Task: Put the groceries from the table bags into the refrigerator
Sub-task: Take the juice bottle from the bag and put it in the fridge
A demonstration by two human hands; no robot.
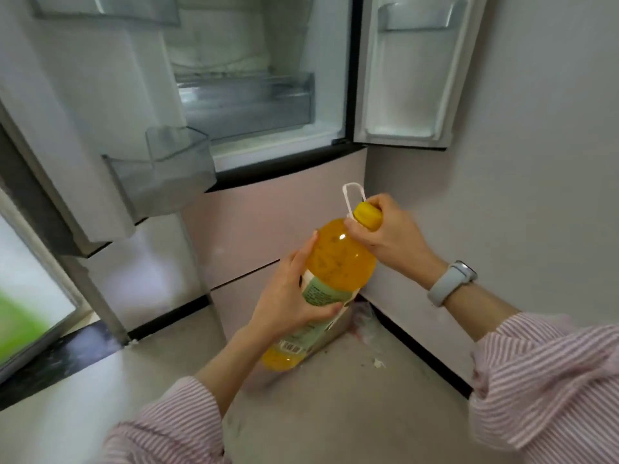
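While left hand (pixel 288 296) wraps bottle (pixel 335 262), right hand (pixel 392 236) pinches cap (pixel 368 214).

Both hands on the juice bottle (pixel 338 259): my left hand (pixel 288 303) wraps the label, my right hand (pixel 388 229) grips the cap, fridge (pixel 274 202) doors open ahead.

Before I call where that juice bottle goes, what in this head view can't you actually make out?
- Bottle label text: too small, partly covered by the left hand.
- Cap seal: wrapped by the right hand grip.
- Upper fridge shelves: blurred, cut off by the top edge.
- Green shape at the left edge: motion-blurred, unidentifiable.
- Table bags: out of view.
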